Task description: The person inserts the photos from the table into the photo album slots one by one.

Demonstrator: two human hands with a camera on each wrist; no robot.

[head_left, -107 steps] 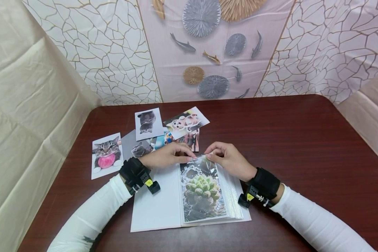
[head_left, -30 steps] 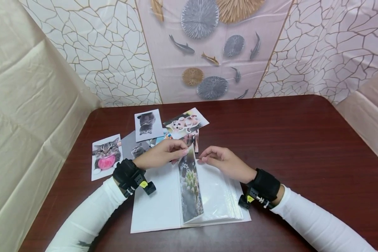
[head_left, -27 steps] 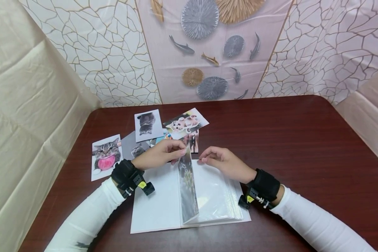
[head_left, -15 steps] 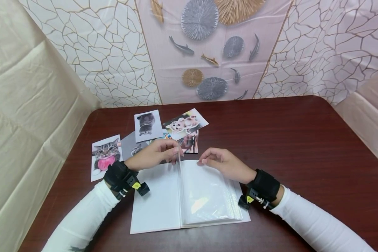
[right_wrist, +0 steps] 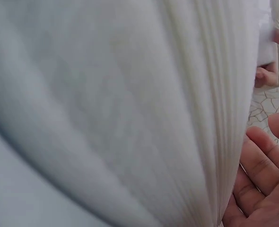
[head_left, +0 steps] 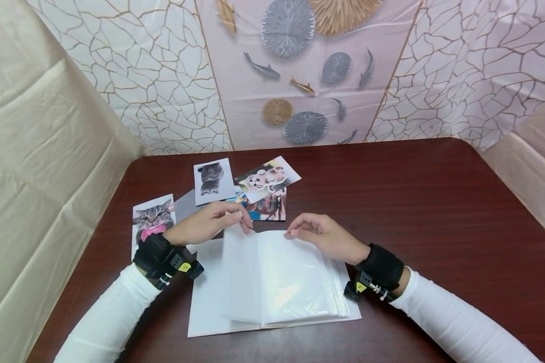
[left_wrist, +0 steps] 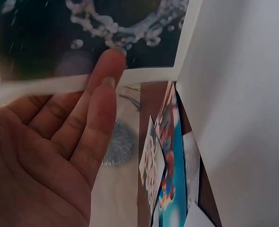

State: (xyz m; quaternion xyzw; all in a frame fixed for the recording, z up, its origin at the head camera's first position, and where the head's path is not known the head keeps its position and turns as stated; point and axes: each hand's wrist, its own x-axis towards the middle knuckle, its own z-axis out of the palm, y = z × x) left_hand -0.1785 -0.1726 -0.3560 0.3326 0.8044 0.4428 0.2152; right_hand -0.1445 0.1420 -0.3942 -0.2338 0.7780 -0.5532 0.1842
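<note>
A white photo album [head_left: 295,282] lies spread on the table, its clear-sleeved pages fanned at the right. My left hand [head_left: 209,222] holds the top edge of a raised album page [head_left: 240,282], which leans over the left cover. In the left wrist view a dark water-drop photo [left_wrist: 144,52] shows on that page's underside, with a fingertip overlapping it. My right hand [head_left: 320,234] rests at the top edge of the page stack, fingers loosely bent. Its thumb stands apart from the fingers [right_wrist: 257,165] in the right wrist view.
Several loose photos lie beyond the album: a cat with a pink ball [head_left: 156,214], a grey kitten on white [head_left: 213,181] and a tilted cat picture [head_left: 268,179]. The brown table [head_left: 413,201] extends right. A patterned cloth [head_left: 163,75] hangs behind.
The succulent photo page has swung up and over leftward with my left hand, uncovering a white sleeve beneath. My right hand has let go of the page's top and barely moved since.
</note>
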